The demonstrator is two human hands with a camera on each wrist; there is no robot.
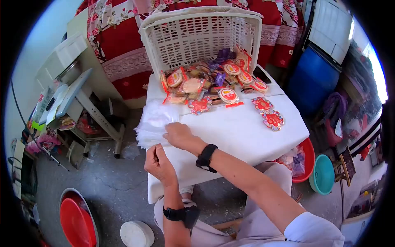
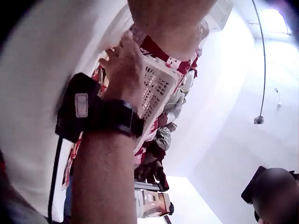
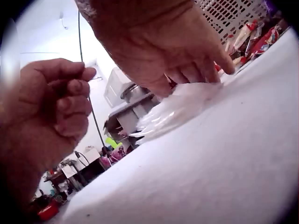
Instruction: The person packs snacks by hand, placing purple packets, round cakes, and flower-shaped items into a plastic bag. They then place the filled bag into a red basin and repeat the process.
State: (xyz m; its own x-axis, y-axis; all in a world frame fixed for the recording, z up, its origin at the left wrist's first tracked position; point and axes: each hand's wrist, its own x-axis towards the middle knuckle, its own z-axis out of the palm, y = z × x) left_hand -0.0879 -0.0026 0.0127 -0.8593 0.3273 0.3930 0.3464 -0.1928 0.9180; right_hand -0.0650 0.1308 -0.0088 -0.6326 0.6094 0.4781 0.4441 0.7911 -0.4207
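Note:
A stack of clear plastic bags [image 1: 154,120] lies at the left edge of the white-covered table. My right hand [image 1: 179,135] rests over its near side; in the right wrist view this hand [image 3: 159,42] reaches down with its fingertips on the bags [image 3: 180,109]. My left hand [image 1: 159,164] is raised beside the table edge with curled fingers, thumb close to the index finger. Nothing shows in that hand [image 3: 58,105] in the right wrist view. Red-and-gold wrapped packets [image 1: 192,85] are heaped behind the bags, some flower-shaped.
A white lattice basket [image 1: 185,41] lies tipped on its side behind the packets. Two flower-shaped packets [image 1: 273,120] lie apart on the table's right. Red [image 1: 307,158] and green basins [image 1: 322,175] stand right of the table; a white tub [image 1: 137,234] is on the floor.

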